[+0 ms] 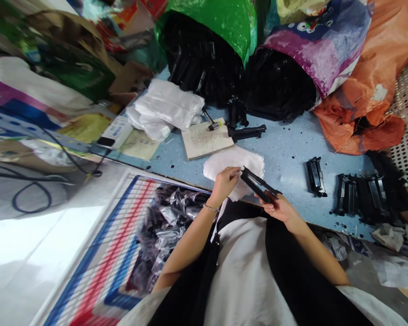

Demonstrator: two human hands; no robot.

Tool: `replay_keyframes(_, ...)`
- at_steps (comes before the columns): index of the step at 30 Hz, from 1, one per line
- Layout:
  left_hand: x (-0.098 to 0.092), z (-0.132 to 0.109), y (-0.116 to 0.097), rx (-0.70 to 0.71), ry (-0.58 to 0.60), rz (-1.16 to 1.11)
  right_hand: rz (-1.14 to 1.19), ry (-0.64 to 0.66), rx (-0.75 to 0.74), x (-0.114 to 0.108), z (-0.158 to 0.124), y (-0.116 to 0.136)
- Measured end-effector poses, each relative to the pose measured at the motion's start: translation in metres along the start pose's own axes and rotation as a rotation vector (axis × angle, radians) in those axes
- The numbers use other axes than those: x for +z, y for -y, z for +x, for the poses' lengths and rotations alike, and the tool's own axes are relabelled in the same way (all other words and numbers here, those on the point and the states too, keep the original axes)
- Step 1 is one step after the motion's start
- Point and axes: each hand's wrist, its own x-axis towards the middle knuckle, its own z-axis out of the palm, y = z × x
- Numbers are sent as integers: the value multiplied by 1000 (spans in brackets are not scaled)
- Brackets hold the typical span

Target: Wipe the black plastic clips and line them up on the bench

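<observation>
My right hand [279, 209] is closed around the lower end of a long black slotted part [258, 183], which slants up to the left. At its upper end, the fingers of my left hand [227, 183] are pinched together; what they hold is too small to make out. Beneath both hands, thin clear-white plastic bags [236, 160] lie flat at the table's front edge. A brown cardboard pad [207, 141] sits just beyond them, with a small black metal-ended piece [213, 124] on it. More black parts [248, 132] lie beside the pad.
A stack of white plastic bags [170, 106] lies at the back left. Open sacks spill black parts [280, 83] at the back. Black parts stand in a row [360, 194] at right. Left below, a striped crate [119, 271] holds wrapped items [172, 226].
</observation>
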Motion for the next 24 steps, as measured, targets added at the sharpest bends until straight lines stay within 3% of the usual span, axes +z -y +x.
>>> replay_keyframes(4,0,2,3,95,12,69,120,101,0,1,0,-1)
replay_keyframes(8,3,6,8,189,48,86,226,264,132,4,8,-3)
replay_keyframes(11,-2,7,8,154,11,103,221,250,131,7,18,-6)
replay_keyframes(13,-6,-1,-2,227,0,145,138,207,95,9,25,-8)
replay_keyframes(15,-6,-14,-20,402,43,182,-6,110,-10,11,30,-10)
replay_keyframes(19,10,-45,-59,688,255,158,-265,-149,-341,20,31,-13)
replay_keyframes(22,20,-53,-75,684,337,144,-610,-336,-606,30,15,-15)
replay_keyframes(24,13,-56,-82,641,348,135,-813,-343,-694,36,-1,-15)
